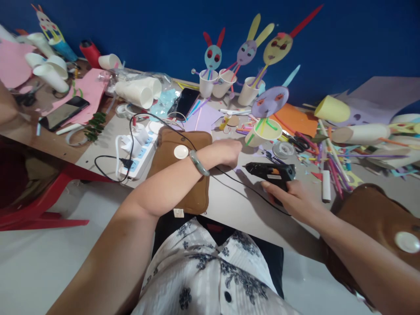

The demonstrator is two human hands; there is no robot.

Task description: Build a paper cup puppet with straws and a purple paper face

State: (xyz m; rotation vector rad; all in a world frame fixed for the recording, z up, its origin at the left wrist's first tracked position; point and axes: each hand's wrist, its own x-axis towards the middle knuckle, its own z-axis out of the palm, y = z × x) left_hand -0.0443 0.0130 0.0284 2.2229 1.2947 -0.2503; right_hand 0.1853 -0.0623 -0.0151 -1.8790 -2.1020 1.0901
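My right hand (292, 197) is wrapped round the handle of a black hot glue gun (271, 169), whose nozzle points left. Close to that nozzle is my left hand (231, 153), its fingers curled; whatever they pinch, if anything, is hidden. Just beyond the hands stands a paper cup (264, 132) with green straws and a purple paper face (271, 103) on top. A black power cord (236, 179) passes under my left wrist and runs across the table. A brown padded pouch (183, 192) lies under my left forearm.
A white power strip (141, 153) sits to the left. Several cup puppets (208, 83) stand by the blue wall. Scissors (300, 143), a tape roll (284, 150) and loose straws (333, 170) crowd the right. Another brown pouch (370, 218) and a person's arm (6, 105) are at the sides.
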